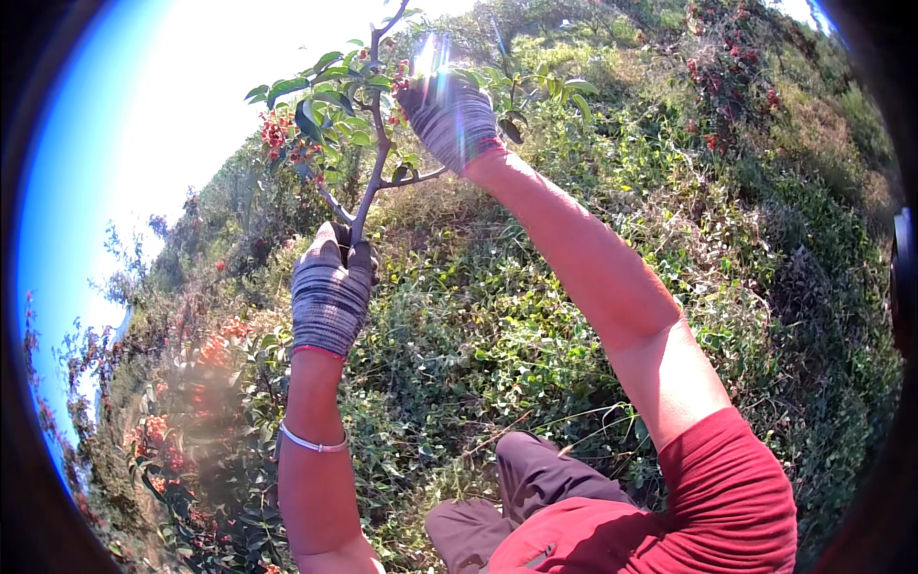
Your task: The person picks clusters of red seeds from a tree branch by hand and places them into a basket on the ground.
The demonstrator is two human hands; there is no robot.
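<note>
My left hand (333,287), in a grey striped knit glove with a red cuff edge, is closed around the lower part of a leafy branch (379,154). The branch rises upright from the fist and forks, with green leaves and red berry clusters (276,135) on its left side. My right hand (452,118), gloved alike, is at the upper right of the branch, beside a small red berry cluster (400,79). Sun glare and the back of the glove hide its fingers, so whether they grip the cluster does not show.
Low green weeds (502,330) cover the slope below. Shrubs with red berries stand at the lower left (154,430) and upper right (731,64). My bent knees (531,466) show at the bottom. Bright sky fills the upper left.
</note>
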